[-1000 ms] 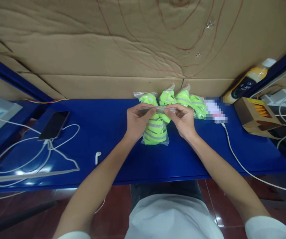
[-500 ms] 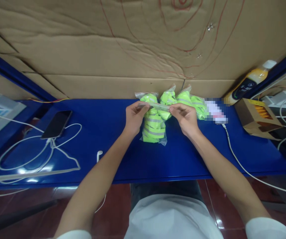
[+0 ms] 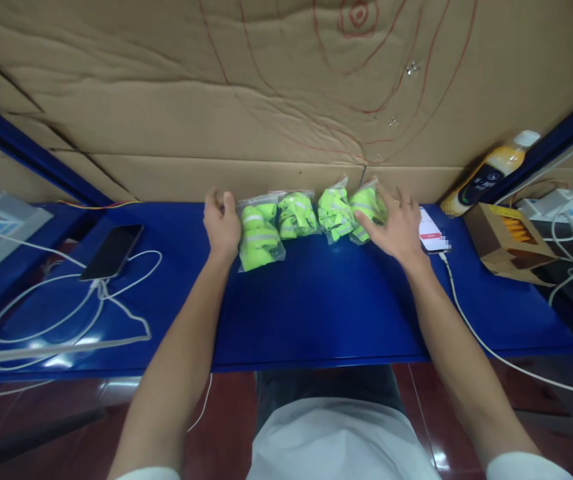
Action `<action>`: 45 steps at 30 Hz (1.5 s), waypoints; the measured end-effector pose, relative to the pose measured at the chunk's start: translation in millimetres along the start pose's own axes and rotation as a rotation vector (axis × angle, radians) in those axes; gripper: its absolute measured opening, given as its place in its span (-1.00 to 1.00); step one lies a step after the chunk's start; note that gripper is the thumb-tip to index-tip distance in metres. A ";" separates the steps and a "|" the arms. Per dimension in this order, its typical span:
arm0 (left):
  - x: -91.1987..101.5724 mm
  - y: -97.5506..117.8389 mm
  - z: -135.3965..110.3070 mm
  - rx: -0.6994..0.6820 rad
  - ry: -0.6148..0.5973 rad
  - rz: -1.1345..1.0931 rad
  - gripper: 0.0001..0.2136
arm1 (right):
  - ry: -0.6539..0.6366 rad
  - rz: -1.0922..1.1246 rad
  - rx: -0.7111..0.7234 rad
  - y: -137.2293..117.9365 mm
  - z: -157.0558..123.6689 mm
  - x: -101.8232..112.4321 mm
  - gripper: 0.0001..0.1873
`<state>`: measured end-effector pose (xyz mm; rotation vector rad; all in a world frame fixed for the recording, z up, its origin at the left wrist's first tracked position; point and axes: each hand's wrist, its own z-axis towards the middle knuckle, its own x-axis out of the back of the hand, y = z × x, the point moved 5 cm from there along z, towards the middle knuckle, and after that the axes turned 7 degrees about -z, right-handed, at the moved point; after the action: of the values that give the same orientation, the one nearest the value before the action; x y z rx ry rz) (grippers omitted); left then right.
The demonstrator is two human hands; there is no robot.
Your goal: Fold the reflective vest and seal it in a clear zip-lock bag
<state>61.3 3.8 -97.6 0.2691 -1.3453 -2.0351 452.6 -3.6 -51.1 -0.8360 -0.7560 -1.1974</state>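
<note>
Several clear zip bags of folded neon-yellow cloth with grey reflective stripes lie in a row against the cardboard. At the left end is a larger filled zip bag (image 3: pixel 260 243). My left hand (image 3: pixel 222 223) is at its left edge, thumb and fingers apart; whether it touches the bag I cannot tell. A second bag (image 3: pixel 296 215) and a third bag (image 3: pixel 335 212) lie in the middle of the row. My right hand (image 3: pixel 400 223) spreads its fingers over the right end, its thumb on the fourth bag (image 3: pixel 366 203). Whatever is under that palm is hidden.
A lit phone (image 3: pixel 431 230) on a white cable lies right of the bags, near a tilted juice bottle (image 3: pixel 489 177) and an open cardboard box (image 3: pixel 509 247). At left, a dark phone (image 3: pixel 112 252) lies among white cables (image 3: pixel 74 340). Cardboard (image 3: pixel 166 120) walls the back.
The zip bag that both hands held by its top now lies at the row's left end, let go. My left hand has moved left, my right hand right over the other bags.
</note>
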 end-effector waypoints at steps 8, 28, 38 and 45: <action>-42.5 61.0 -67.1 -0.184 -0.484 0.695 -0.20 | -0.202 -0.026 -0.057 -2.9 -4.3 -29.9 -0.15; -85.1 90.9 -95.6 -0.732 -0.648 0.605 -0.24 | -0.169 0.006 0.163 -14.8 -12.1 -47.7 -0.32; -131.0 85.0 -101.8 -0.688 -0.733 0.653 -0.40 | -0.084 0.036 0.086 -8.4 -10.0 -51.2 -0.37; -135.4 76.3 -106.1 -0.748 -0.743 0.620 -0.44 | -0.057 0.026 0.013 -5.0 -14.2 -56.4 -0.38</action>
<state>249.1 -6.9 -103.4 -1.1764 -0.7630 -1.9559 437.1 10.2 -105.6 -0.8692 -0.7966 -1.1486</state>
